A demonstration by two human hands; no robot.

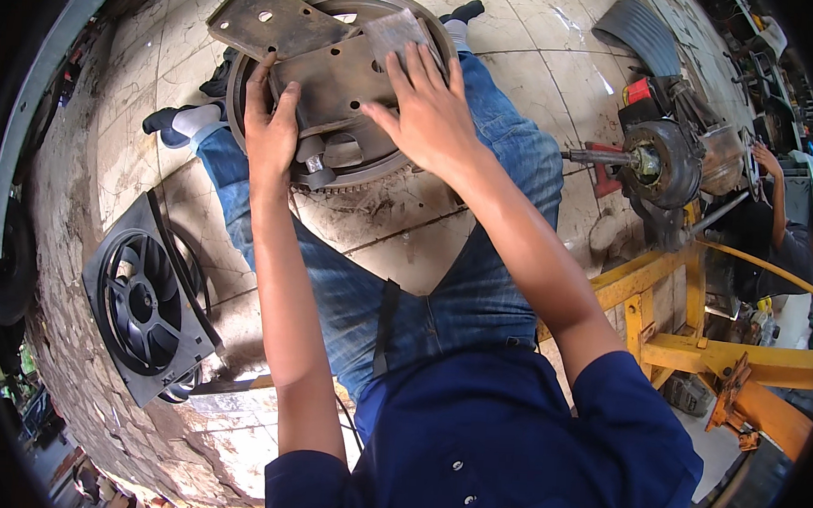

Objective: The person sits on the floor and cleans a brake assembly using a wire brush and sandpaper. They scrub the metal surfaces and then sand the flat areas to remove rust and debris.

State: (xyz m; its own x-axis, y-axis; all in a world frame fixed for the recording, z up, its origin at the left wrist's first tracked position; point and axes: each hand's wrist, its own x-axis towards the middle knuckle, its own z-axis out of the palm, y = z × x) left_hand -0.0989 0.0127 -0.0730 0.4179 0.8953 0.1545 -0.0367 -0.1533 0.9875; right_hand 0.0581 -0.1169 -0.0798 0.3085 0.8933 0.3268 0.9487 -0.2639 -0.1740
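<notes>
A brown steel bracket plate point(319, 79) with several round holes lies on a large round metal wheel point(374, 171) with teeth along its near edge. My left hand point(270, 132) grips the plate's left edge, thumb and forefinger apart; its other fingers are largely hidden. On the plate's far right corner sits a thin grey rectangular piece point(392, 31), its material unclear. My right hand point(429, 117) lies over that piece and the plate, fingers stretched out and thumb spread. A short shiny metal cylinder point(317, 163) rests by the wheel's near edge, close to my left wrist.
The wheel stands between my legs on a tiled floor point(517, 67). A black fan in a frame point(142, 300) is at left. Greasy machinery with a shaft point(655, 161) stands at right, near a yellow steel frame point(639, 285). Another person's hand point(768, 161) shows far right.
</notes>
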